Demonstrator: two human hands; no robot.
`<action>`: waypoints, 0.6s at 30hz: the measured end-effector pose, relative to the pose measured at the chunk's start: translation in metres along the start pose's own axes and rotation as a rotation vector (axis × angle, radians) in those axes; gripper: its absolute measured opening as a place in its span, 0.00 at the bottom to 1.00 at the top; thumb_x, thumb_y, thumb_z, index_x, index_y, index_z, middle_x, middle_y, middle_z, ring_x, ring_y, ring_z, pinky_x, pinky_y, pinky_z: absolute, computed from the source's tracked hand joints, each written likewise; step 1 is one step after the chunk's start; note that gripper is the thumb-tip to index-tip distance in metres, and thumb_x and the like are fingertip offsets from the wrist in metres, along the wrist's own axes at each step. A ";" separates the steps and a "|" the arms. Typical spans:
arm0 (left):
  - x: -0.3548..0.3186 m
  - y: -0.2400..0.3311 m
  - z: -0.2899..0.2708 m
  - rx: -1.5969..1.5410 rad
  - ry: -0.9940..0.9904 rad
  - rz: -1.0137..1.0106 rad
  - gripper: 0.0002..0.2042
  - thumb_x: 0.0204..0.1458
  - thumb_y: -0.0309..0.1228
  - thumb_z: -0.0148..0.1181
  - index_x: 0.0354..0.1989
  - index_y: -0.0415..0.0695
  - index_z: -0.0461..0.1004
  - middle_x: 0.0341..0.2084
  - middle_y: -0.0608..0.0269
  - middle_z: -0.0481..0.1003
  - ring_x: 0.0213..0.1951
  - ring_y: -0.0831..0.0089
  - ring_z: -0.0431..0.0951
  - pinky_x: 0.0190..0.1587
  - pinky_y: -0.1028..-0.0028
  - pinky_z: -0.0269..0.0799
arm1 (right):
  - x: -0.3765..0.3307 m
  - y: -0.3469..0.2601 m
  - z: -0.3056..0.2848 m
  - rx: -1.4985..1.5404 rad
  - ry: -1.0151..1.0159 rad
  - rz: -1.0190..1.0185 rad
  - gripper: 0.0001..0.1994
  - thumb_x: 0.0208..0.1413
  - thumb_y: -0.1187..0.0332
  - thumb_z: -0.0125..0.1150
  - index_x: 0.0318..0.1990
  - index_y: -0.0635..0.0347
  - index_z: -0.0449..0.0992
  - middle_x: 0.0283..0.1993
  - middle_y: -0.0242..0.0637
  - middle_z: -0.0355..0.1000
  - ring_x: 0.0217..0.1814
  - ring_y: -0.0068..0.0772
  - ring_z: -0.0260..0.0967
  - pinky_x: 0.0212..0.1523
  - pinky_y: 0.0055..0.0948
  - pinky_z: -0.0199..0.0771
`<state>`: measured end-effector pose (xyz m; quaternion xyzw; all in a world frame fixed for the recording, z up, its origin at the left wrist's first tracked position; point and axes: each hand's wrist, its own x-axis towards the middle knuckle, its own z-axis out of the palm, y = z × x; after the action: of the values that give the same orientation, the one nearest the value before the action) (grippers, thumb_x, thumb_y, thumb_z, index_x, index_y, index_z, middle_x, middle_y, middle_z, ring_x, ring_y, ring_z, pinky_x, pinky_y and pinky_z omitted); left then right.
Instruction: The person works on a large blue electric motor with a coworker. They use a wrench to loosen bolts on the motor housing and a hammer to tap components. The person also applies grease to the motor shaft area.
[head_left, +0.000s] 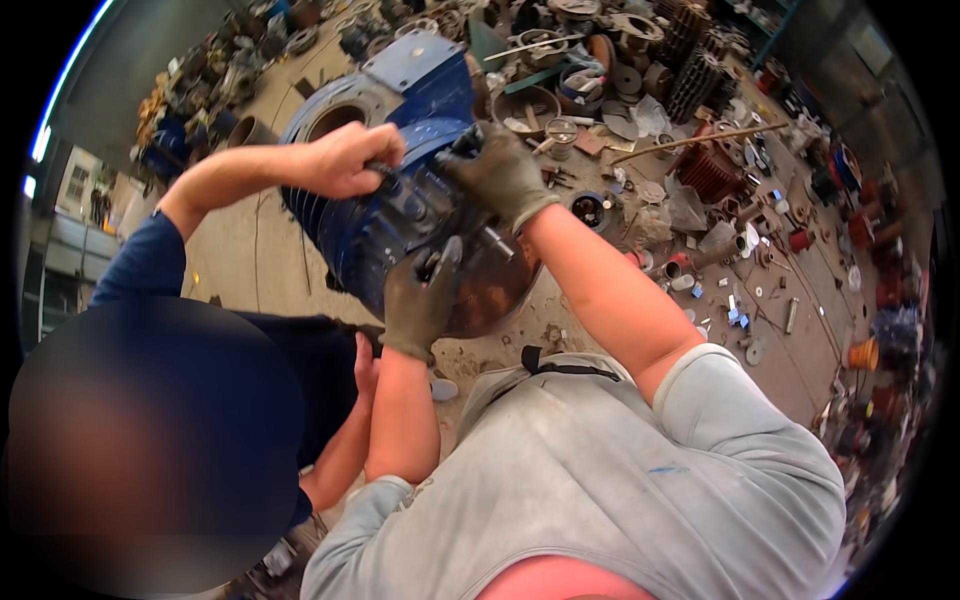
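A dusty concrete floor (270,270) carries a blue motor (390,215) and scattered metal parts (700,230).

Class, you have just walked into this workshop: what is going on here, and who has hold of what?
Two people work on a big blue electric motor on the floor. The camera wearer's gloved left hand grips its rusty end near the shaft, and the gloved right hand presses on top. A co-worker's bare hand holds the housing from the other side. Loose metal parts litter the floor around them.
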<state>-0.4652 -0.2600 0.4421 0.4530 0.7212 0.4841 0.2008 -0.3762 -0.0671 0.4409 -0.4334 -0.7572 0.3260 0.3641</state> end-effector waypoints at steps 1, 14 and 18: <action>0.002 -0.009 0.000 0.069 0.005 0.002 0.21 0.62 0.44 0.68 0.29 0.36 0.78 0.17 0.51 0.72 0.21 0.60 0.63 0.29 0.62 0.65 | 0.002 -0.002 -0.002 0.006 -0.045 0.063 0.21 0.55 0.53 0.75 0.45 0.63 0.83 0.42 0.46 0.84 0.45 0.46 0.83 0.51 0.38 0.81; -0.003 -0.014 0.001 0.016 0.024 0.032 0.18 0.61 0.42 0.69 0.29 0.37 0.79 0.19 0.51 0.74 0.21 0.60 0.69 0.29 0.62 0.67 | -0.002 -0.002 0.000 -0.004 -0.006 0.034 0.22 0.55 0.50 0.73 0.46 0.59 0.83 0.48 0.50 0.82 0.53 0.54 0.81 0.56 0.46 0.79; -0.001 -0.017 0.001 0.011 0.016 0.058 0.18 0.61 0.41 0.69 0.28 0.38 0.80 0.18 0.53 0.75 0.20 0.60 0.66 0.28 0.63 0.67 | 0.003 0.000 0.001 -0.070 -0.036 0.068 0.23 0.57 0.50 0.70 0.49 0.61 0.82 0.47 0.48 0.83 0.49 0.53 0.82 0.53 0.44 0.81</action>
<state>-0.4718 -0.2624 0.4270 0.4708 0.7122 0.4891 0.1784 -0.3783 -0.0643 0.4415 -0.4653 -0.7595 0.3194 0.3236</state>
